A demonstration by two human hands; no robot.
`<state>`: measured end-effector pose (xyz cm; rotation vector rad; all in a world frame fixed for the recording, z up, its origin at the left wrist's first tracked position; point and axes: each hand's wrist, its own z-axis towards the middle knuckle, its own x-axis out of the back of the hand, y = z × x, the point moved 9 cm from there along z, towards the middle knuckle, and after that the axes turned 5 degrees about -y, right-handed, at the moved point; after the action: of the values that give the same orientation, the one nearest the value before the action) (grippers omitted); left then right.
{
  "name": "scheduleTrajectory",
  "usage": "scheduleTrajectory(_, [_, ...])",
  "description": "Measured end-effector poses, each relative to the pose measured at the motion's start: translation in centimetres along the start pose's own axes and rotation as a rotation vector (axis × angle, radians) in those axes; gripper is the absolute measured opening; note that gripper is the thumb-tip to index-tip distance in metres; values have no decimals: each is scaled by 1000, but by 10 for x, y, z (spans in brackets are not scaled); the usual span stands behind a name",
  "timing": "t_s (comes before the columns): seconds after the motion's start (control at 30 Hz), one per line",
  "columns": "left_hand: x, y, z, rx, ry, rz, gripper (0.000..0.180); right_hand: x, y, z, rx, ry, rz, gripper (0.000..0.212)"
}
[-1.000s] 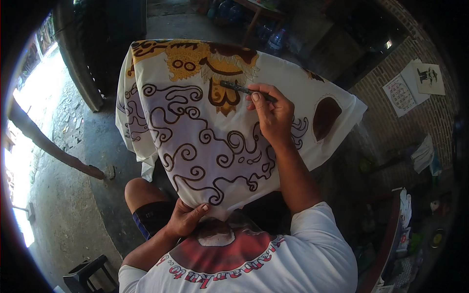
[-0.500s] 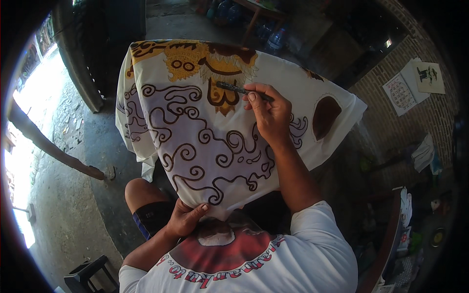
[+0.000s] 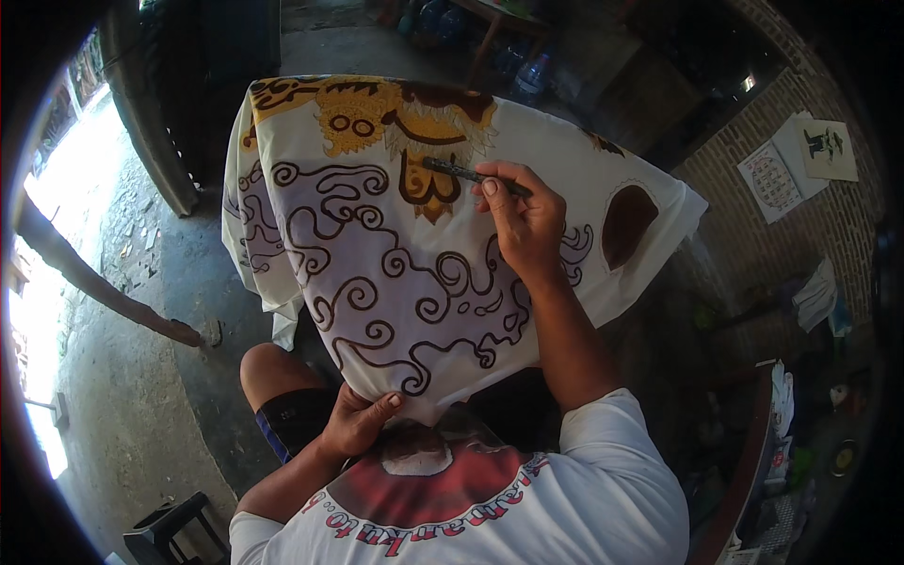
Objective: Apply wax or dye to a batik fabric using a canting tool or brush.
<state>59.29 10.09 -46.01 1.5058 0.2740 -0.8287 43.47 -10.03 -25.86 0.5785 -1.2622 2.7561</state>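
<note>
A white patterned cloth (image 3: 386, 240) hangs spread in front of me, with brown curling lines over pale lilac and yellow-and-brown motifs along its far part. My right hand (image 3: 527, 215) is closed in a pinch around a dark pen-shaped tool (image 3: 459, 170). The tool points left, its tip over a yellow-and-brown motif; whether it touches the cloth I cannot tell. At the near edge, my left hand (image 3: 360, 421) grips the cloth, thumb on top and the other fingers mostly hidden beneath.
A dark wooden pole (image 3: 113, 290) slants in from the left above the concrete floor. A black stool (image 3: 174, 529) stands at lower left. Plastic bottles (image 3: 533, 73) sit beyond the cloth. Papers (image 3: 770, 181) hang on the brick wall at right, and a cluttered rack (image 3: 780, 452) is at lower right.
My right hand and the pen-shaped tool have shifted slightly right over the yellow-and-brown motif. My left hand keeps its hold at the near edge.
</note>
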Motion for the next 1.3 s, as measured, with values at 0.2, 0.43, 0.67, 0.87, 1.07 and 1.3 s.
scheduleTrajectory(0.2, [3,-3,-1,6,-6,5,36,4,-3,-2,25,35,59,17])
scheduleTrajectory(0.43, [1,-1,-1,1,-13,1,35,3,-3,-1,-3,9,26,17])
scheduleTrajectory(0.67, [2,-3,-2,12,-14,5,36,1,-6,-1,50,35,81,17])
scheduleTrajectory(0.87, [1,-2,-2,-1,-13,-9,37,-9,-3,2,5,0,59,16])
scheduleTrajectory(1.07, [0,-1,-2,7,-12,-12,37,-7,-6,2,43,32,102,16])
scheduleTrajectory(1.3, [1,-2,-2,2,-9,-6,35,-13,0,1,-6,9,80,16])
